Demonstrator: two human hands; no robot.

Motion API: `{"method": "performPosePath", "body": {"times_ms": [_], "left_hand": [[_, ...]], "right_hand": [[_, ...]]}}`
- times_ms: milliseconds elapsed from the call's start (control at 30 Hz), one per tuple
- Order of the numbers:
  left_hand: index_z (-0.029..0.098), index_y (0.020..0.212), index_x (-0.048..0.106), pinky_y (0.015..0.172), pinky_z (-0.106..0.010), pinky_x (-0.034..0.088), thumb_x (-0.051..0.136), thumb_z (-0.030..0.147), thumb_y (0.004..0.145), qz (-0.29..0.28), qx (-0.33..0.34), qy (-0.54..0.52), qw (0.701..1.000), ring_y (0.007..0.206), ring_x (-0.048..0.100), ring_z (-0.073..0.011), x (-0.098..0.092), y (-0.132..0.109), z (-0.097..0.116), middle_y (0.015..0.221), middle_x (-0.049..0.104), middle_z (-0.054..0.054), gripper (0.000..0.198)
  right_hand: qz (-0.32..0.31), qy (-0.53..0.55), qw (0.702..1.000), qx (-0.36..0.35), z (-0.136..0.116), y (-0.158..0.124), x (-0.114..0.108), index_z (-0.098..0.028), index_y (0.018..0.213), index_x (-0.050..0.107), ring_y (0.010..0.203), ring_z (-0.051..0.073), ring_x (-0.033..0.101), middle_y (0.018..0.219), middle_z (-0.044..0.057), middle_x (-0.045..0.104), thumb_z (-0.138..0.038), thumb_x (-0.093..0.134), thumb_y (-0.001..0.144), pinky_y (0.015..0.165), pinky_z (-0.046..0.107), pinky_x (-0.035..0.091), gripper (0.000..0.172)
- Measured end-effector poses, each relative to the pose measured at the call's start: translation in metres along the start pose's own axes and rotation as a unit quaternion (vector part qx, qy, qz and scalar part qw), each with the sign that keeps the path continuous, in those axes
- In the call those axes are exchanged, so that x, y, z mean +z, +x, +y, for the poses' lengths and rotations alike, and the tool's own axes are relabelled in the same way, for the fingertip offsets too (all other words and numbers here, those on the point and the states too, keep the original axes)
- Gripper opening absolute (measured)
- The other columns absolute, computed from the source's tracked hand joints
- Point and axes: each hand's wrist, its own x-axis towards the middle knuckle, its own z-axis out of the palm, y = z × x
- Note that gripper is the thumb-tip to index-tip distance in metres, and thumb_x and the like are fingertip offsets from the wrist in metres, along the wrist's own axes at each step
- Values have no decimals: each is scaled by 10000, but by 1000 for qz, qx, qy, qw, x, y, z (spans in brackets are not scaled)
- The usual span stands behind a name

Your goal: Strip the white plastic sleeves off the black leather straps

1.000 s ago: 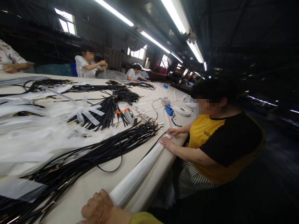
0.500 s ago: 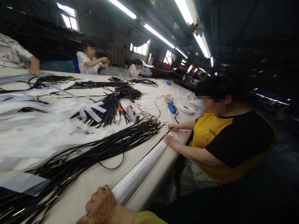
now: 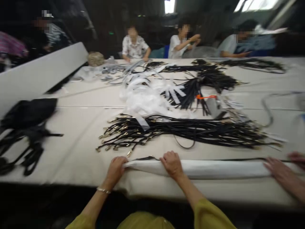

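Swinging my view left, I now see the left hand (image 3: 116, 167) pinching the white strip (image 3: 221, 169), right hand (image 3: 172, 163) gripping its edge, apparently steadying it.

White strip (image 3: 221, 168), black straps (image 3: 181, 129) with gold clasps (image 3: 130, 153), mustard sleeves (image 3: 212, 214), orange tie (image 3: 207, 96), cream tabletop (image 3: 78, 152), dark-patterned white shirt (image 3: 133, 49)

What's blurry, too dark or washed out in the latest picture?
Head view: the black bundle at far left is blurred; same view, the top windows glare white and the white strips look washed out; same view, the space below the table is nearly black.
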Motion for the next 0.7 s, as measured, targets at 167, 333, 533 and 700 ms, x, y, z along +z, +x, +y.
{"method": "performPosePath", "body": {"times_ms": [167, 333, 533, 700], "left_hand": [[198, 992, 615, 1011, -467, 440, 673, 170, 771, 12, -81, -5, 997, 1105, 592, -258, -1, -27, -31, 1156, 658, -82, 231], [189, 1375, 374, 1054, -473, 409, 670, 201, 758, 38, -106, -41, 993, 1231, 525, -277, 4, -38, -47, 1334, 556, -141, 684], [192, 1414, 321, 1077, -514, 375, 690, 261, 769, 56, -83, -20, 995, 1292, 477, -313, -9, -51, -52, 1378, 525, -161, 746], [244, 1372, 432, 1075, -487, 360, 645, 222, 793, -17, 7, 32, 999, 1259, 505, -300, -2, -36, -25, 1339, 576, -111, 617]], "right_hand": [[-14, -28, 999, -35, 2, -4, 5, -200, 786, 617, 845, 245, 491, 808, 86, 611, -366, 381, 997, 790, 375, 285, 357], [-24, -81, 996, -43, -1, -10, 4, -207, 795, 607, 848, 250, 490, 813, 88, 606, -374, 340, 1008, 802, 383, 290, 381], [-28, -36, 998, -36, 0, -6, 7, -189, 785, 609, 842, 258, 470, 802, 101, 598, -354, 337, 1007, 795, 400, 283, 388], [-42, 19, 999, 12, -9, -8, 0, -181, 805, 627, 888, 245, 475, 854, 99, 619, -343, 414, 981, 823, 384, 292, 321]]}}
